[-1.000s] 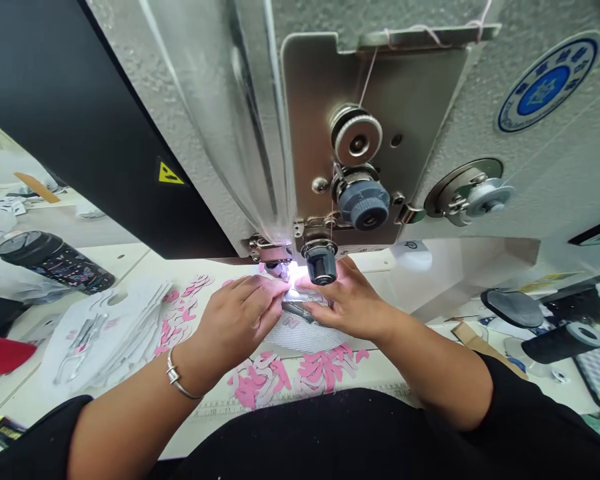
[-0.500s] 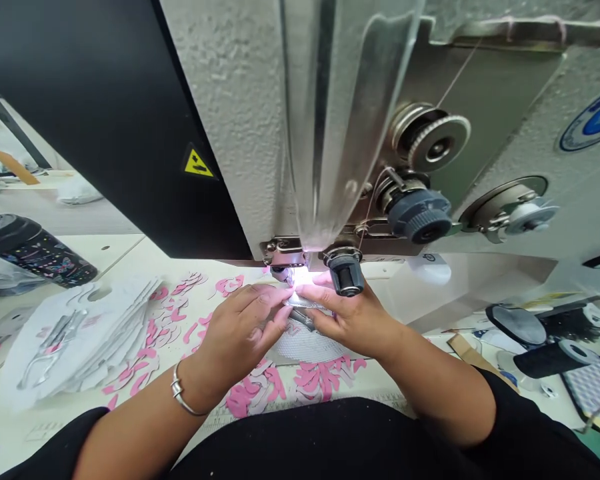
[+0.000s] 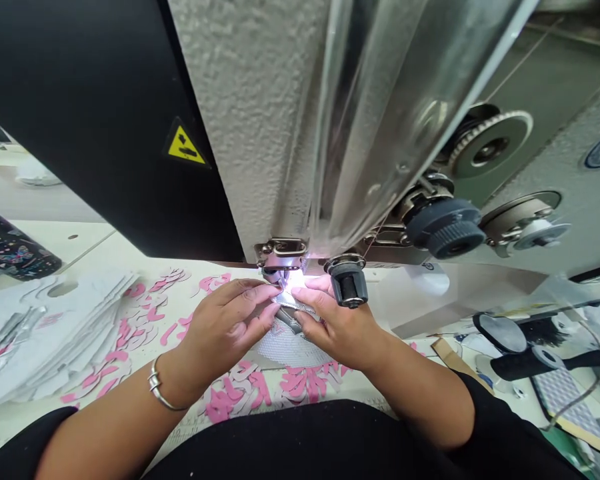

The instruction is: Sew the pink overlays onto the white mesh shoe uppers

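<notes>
A silvery textured fabric piece (image 3: 293,347) lies under the lit needle area of a sewing machine (image 3: 250,120). My left hand (image 3: 220,327) pinches its left edge between thumb and fingers, just beside the presser foot (image 3: 275,272). On the right, my right hand (image 3: 347,327) has thumb and fingers closed on the same piece, close to the needle. A dark grey patch (image 3: 290,319) shows on the fabric between the two thumbs. Some right fingertips are hidden behind a black knob (image 3: 349,283).
Pink and white cut pieces (image 3: 305,383) lie scattered around the fabric. At the left are a stack of white pieces (image 3: 80,340) and a dark patterned bottle (image 3: 15,247). A black thread spool (image 3: 525,363) and a brown strip (image 3: 460,363) lie at the right.
The camera view has shifted nearer to the machine head. Both hands still grip the fabric at the needle, with only slight movement of the fingers.
</notes>
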Demonstrator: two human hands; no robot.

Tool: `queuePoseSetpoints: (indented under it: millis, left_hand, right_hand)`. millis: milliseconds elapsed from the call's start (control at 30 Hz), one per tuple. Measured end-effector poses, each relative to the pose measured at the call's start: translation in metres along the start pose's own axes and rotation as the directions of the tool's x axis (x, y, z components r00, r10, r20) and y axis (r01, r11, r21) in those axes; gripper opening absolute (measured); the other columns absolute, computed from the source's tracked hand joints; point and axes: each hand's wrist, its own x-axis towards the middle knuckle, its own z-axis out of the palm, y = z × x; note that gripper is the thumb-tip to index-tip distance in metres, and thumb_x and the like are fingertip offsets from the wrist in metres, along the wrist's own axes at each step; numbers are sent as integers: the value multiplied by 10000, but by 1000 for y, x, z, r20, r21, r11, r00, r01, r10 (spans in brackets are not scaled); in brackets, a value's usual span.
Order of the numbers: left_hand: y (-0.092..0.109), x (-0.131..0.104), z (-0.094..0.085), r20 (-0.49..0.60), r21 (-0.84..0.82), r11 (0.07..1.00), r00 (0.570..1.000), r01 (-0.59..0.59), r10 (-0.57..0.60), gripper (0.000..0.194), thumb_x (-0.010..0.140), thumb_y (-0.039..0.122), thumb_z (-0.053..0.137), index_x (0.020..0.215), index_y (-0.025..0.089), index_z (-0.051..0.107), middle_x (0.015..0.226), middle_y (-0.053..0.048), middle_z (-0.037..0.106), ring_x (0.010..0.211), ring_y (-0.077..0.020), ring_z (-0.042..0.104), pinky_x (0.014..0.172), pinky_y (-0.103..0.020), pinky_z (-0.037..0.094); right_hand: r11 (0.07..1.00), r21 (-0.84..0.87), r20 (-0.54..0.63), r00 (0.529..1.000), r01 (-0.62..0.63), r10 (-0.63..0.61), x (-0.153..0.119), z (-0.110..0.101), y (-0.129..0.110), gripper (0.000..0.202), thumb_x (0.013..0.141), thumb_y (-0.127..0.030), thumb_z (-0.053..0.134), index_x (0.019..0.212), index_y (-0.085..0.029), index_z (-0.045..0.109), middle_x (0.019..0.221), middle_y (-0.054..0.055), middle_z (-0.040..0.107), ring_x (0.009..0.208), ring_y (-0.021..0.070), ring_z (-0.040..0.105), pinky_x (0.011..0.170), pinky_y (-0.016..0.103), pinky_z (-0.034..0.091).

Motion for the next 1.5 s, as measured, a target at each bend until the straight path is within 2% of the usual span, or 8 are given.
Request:
queuePoseSetpoints:
  millis: [300, 600, 767, 867, 1000, 1100, 1267, 1500]
  left_hand:
    - [-4, 1, 4, -16, -46, 998, 999, 31, -31, 151, 864, 222, 632, 1003, 232, 690, 981, -29, 751, 947, -202, 689, 990, -417, 502]
    - [-5, 2, -9, 160, -19, 990, 977, 143, -138, 194, 900, 279, 560, 1074, 225, 625, 1023, -41, 718, 998, -224, 639, 1041, -488, 395]
    - [-12, 5, -23, 344, -38, 965, 910, 261, -233, 179, 882, 354, 561, 985, 225, 630, 1115, -56, 625, 1073, -248, 562, 939, -414, 452]
    - [-17, 9, -31, 494, -103, 937, 835, 333, -242, 188, 906, 364, 518, 853, 205, 603, 971, -38, 604, 897, -197, 567, 779, -329, 467]
    - [-16, 13, -39, 579, -160, 893, 773, 420, -260, 250, 914, 401, 516, 788, 195, 580, 789, 5, 550, 721, -146, 510, 653, -280, 398]
    - [-10, 12, -41, 609, -211, 802, 717, 559, -339, 291, 895, 440, 553, 747, 190, 568, 732, 20, 525, 658, -122, 472, 591, -255, 361]
    - [4, 10, -31, 643, -345, 462, 564, 817, -518, 345, 849, 536, 597, 795, 196, 581, 640, 39, 484, 547, -99, 415, 483, -223, 313]
    - [11, 22, -6, 556, -617, 187, 592, 765, -584, 192, 782, 373, 717, 843, 202, 655, 790, 10, 603, 667, -111, 551, 602, -230, 452]
  right_hand:
    - [999, 18, 8, 1000, -28, 28, -2, 4, 2, 247, 914, -286, 574, 1128, -212, 672, 1085, 96, 639, 1045, 242, 588, 992, 445, 490]
    - [997, 62, 23, 999, -34, 32, -1, 2, 4, 272, 943, -288, 532, 1143, -166, 671, 1089, 125, 626, 1059, 245, 586, 975, 449, 506]
    - [997, 58, 67, 997, -54, 50, -1, -1, 5, 286, 958, -308, 516, 1158, -179, 674, 1102, 130, 627, 1079, 258, 584, 980, 460, 503]
    - [997, 44, 104, 993, -62, 57, 1, -3, 7, 303, 967, -334, 506, 1182, -195, 669, 1103, 124, 636, 1093, 262, 583, 979, 456, 497]
    - [998, -14, 135, 989, -57, 58, 4, -9, 8, 306, 977, -349, 486, 1182, -218, 671, 1095, 105, 657, 1070, 260, 600, 977, 460, 473]
    - [994, -104, 98, 995, -27, 37, 1, -14, 2, 285, 979, -340, 489, 1174, -239, 670, 1094, 87, 671, 1078, 261, 596, 1015, 484, 409]
    - [984, -142, 26, 994, 110, -107, -7, -16, -11, 278, 963, -295, 525, 1211, -237, 637, 1088, 71, 683, 1082, 238, 593, 1038, 462, 374]
    - [999, -47, 86, 996, 0, 4, 4, -15, 0, 228, 953, -288, 513, 1093, -241, 688, 1154, 76, 663, 1079, 241, 595, 979, 436, 447]
